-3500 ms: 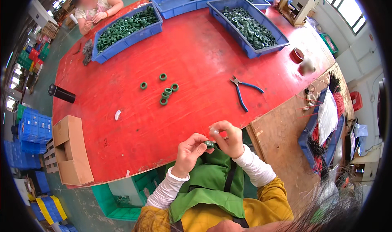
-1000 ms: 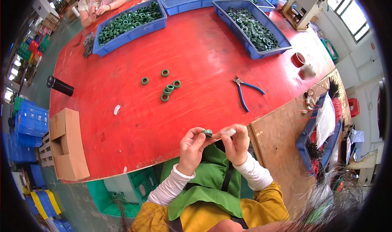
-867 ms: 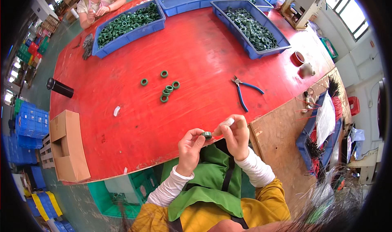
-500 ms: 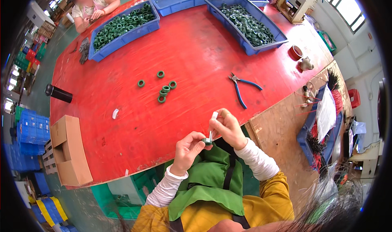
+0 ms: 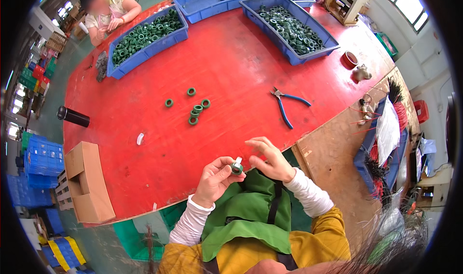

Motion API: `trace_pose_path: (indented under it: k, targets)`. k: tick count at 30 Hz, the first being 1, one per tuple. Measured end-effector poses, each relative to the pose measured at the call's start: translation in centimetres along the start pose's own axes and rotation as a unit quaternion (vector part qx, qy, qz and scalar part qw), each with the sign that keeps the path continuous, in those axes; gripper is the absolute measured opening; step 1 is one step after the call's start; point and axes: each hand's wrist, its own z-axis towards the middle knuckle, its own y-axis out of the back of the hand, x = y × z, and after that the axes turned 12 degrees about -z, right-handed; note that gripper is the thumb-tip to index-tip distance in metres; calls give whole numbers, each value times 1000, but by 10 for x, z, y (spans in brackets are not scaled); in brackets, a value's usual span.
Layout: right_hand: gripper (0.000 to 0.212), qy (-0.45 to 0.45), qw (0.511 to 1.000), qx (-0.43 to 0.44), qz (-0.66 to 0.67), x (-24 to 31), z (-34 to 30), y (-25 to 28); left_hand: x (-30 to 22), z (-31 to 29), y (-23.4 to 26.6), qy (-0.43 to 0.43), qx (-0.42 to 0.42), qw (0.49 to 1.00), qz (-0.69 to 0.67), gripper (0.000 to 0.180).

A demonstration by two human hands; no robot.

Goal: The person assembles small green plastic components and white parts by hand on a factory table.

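Looking down from the head view, you have a green ring (image 5: 237, 169) in your left hand (image 5: 213, 181), pinched between thumb and fingers just beyond the near edge of your green apron (image 5: 248, 211). A short white strip (image 5: 238, 160) stands up from the ring, its upper end clear of your fingertips. Your right hand (image 5: 271, 162) is raised just beside it with the fingers loosely spread and apart from the ring; you show nothing held in it.

On the red table (image 5: 231, 124) ahead of you lie five more green rings: one ring (image 5: 191, 91) and another ring (image 5: 169, 102) sit singly, and a group of three rings (image 5: 197, 108) lies close together. To the right of them, your blue-handled pliers (image 5: 284, 114) rest with their handles spread. A small white piece (image 5: 140, 139) lies to the left, near a cardboard box (image 5: 94, 173).

Farther off, you face a left blue tray (image 5: 150, 53) and a right blue tray (image 5: 316, 56), both heaped with green rings. Behind the left tray, a co-worker (image 5: 115, 6) sits with both hands close together.
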Motion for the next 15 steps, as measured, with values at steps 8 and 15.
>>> trace_pose_path:
  k: [8, 15]
  targets:
    - [61, 182, 980, 65, -35, 25, 24, 1, -12, -5, -5, 26, 33, 999, -20, 22]
    - [44, 184, 981, 46, 37, 14, 22, 8, -12, -7, 0, 35, 41, 997, -46, 22]
